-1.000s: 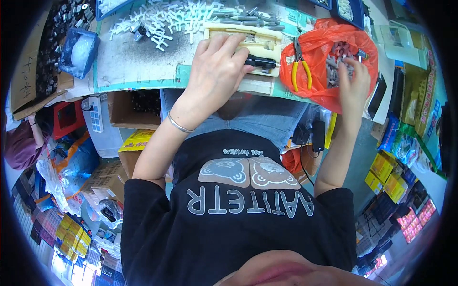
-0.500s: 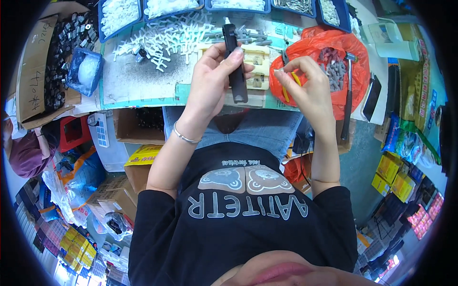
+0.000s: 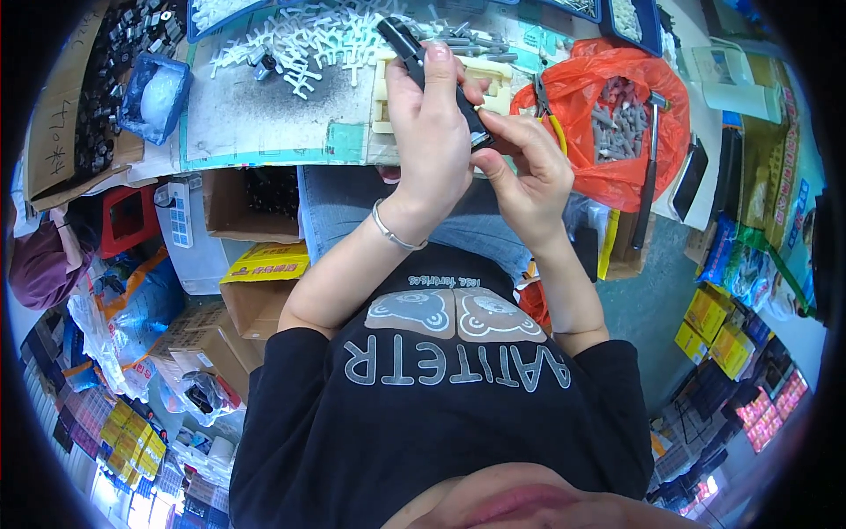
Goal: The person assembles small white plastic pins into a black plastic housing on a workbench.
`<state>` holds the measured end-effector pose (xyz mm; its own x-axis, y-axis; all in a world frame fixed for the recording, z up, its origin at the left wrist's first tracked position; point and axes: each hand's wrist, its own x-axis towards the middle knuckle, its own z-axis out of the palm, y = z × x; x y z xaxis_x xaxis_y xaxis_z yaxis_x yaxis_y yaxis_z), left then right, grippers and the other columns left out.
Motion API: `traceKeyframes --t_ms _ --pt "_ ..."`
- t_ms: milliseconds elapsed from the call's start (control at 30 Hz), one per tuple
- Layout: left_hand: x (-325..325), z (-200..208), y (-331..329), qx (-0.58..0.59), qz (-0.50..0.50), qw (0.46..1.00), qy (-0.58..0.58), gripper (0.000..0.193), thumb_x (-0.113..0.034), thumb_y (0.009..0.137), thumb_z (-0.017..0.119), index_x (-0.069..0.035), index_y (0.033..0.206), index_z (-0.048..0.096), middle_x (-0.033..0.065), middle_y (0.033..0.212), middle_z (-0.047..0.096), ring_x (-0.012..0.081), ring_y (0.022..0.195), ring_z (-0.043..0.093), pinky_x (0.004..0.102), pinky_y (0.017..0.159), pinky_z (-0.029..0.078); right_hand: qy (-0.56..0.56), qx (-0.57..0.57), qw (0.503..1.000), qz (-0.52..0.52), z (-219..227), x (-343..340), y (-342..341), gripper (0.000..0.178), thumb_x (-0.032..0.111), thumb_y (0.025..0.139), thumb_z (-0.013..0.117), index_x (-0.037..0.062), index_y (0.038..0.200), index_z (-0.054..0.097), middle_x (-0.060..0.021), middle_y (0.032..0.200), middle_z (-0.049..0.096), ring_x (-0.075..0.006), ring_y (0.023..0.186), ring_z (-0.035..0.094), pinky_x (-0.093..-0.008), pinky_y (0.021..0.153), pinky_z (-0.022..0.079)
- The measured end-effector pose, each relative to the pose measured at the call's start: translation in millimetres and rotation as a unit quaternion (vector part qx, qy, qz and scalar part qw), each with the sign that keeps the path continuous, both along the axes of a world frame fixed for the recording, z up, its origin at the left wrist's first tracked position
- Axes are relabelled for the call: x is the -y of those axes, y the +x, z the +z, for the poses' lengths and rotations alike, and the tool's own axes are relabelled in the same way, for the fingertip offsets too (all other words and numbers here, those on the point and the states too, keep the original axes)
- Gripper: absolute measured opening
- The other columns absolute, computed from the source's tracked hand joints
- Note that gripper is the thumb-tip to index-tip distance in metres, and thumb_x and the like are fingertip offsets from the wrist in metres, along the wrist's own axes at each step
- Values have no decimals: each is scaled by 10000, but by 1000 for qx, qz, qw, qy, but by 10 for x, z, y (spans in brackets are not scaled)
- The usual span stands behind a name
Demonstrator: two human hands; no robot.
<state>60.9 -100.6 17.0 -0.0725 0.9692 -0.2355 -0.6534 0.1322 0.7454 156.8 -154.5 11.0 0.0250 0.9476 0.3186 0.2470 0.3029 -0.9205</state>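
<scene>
My left hand, a silver bangle on its wrist, is wrapped round a long black plastic handle-like piece. The piece tilts, its upper end pointing to the far left. At its lower end, the thumb and fingers of my right hand pinch the tip, where a shiny edge shows. My fingers cover much of the middle of the piece. Under and beyond my left hand lies a cream moulded block on the table. Pliers with yellow grips rest close to my right hand, on a red plastic bag.
Grey pieces fill the red bag, with a hammer across its right side. White branched parts are heaped at the far left. A blue basket stands beside a cardboard box of dark parts. Blue trays line the back.
The black piece has turned from nearly upright to slanting. My right hand has moved left from beside the red bag and closed on its lower end. The view has shifted slightly.
</scene>
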Motion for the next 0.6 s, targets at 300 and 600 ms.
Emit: traceKeyframes --t_ms 300,600 --pt "64 60 -244 37 -102 993 41 127 -193 969 461 -82 1006 413 24 783 482 94 626 491 298 728 483 37 75 994 75 -59 40 63 351 37 706 744 -15 1039 644 -152 925 662 -243 808 653 -298 701 514" --pt "-68 -28 -559 -53 -125 988 77 225 -251 963 499 -30 992 530 49 851 548 82 654 528 234 645 462 50 428 891 -144 -57 -740 827 164 199 759 687 57 841 677 -72 840 640 -252 837 562 -385 752 394"
